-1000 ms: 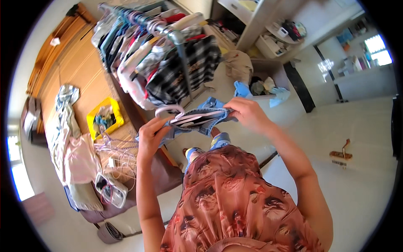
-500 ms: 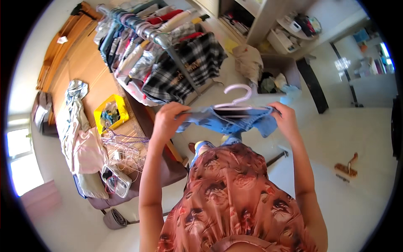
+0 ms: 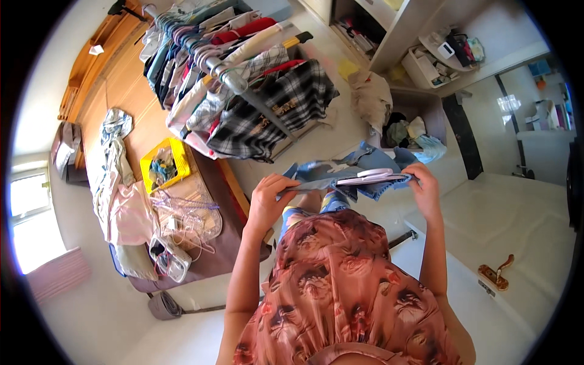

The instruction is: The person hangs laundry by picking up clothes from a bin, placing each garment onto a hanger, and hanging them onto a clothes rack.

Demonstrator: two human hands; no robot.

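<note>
A blue denim garment (image 3: 367, 159) is stretched out between my hands in front of my waist. Inside its near edge lies a pale hanger (image 3: 372, 177), partly covered by the cloth. My left hand (image 3: 271, 193) is closed on the left end of the garment, with its fingers curled over the edge. At the opposite end, my right hand (image 3: 424, 185) pinches the denim near the hanger's tip. The garment's exact cut is hard to make out as the cloth is bunched.
Ahead to the left stands a metal rack (image 3: 243, 91) full of hung clothes. A bed or low platform on the left carries a yellow basket (image 3: 145, 173), loose hangers (image 3: 182, 210) and crumpled clothes. A bin of clothes (image 3: 435, 109) sits ahead right; a door handle (image 3: 496, 274) juts out at right.
The hanger has tipped toward me, its hook no longer pointing away. The denim has swung outward and spread. Both hands have shifted right and slightly lower, still gripping the garment.
</note>
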